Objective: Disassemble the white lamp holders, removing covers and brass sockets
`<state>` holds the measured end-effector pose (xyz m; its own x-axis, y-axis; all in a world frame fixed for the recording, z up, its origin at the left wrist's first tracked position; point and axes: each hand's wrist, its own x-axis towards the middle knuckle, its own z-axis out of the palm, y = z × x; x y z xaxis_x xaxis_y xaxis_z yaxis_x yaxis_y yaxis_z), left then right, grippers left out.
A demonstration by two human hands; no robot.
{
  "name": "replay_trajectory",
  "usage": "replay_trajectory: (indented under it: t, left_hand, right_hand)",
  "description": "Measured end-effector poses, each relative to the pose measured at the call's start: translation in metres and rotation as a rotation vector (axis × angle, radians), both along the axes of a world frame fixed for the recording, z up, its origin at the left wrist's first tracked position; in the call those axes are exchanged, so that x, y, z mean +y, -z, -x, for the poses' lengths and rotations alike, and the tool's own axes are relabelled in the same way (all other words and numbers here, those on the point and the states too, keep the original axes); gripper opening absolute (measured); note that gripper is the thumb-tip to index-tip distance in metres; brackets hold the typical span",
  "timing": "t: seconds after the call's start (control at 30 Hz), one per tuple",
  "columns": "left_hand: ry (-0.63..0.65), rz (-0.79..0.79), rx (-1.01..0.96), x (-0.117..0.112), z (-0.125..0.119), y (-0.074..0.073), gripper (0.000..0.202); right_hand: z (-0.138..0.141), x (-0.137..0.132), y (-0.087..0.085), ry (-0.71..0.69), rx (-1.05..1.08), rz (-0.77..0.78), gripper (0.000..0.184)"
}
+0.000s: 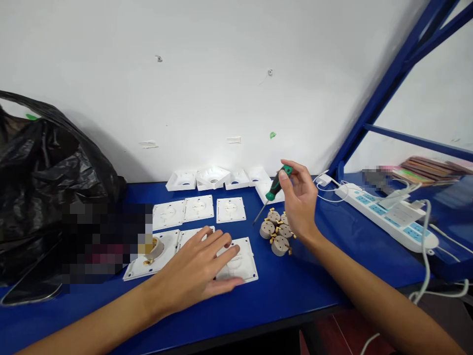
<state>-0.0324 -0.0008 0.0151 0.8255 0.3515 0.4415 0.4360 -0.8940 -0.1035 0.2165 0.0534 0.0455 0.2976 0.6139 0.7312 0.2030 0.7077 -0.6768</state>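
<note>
My left hand lies flat, fingers spread, on a white square plate near the front of the blue table. My right hand is raised above the table and pinches a green-and-black screwdriver, its tip pointing down to the left. Just below that hand sits a cluster of several grey round lamp-holder cores with brass tabs. A plate to the left has a core fitted in it. More white plates lie in a row behind.
White square housings line the wall. A black plastic bag fills the left side. A white power strip with cables lies on the right, beside a blue metal frame. Flat boards are stacked at far right.
</note>
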Motion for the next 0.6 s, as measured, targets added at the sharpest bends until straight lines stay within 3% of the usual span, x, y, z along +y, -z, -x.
replay_trajectory:
  t: [0.13,0.43,0.6]
  left_hand:
    - [-0.040,0.097,0.010,-0.006,0.012,0.010,0.066]
    - [-0.101,0.339,-0.051,-0.003,0.016,0.010,0.062]
    - [-0.105,0.355,-0.047,-0.006,0.018,0.013,0.058]
  right_hand:
    - [0.017,-0.021,0.003,-0.043,-0.129,-0.018,0.020]
    - [0.020,-0.034,0.027,-0.211,-0.490,-0.108,0.047]
    - [0.015,-0.033,0.032,-0.330,-0.618,-0.125,0.072]
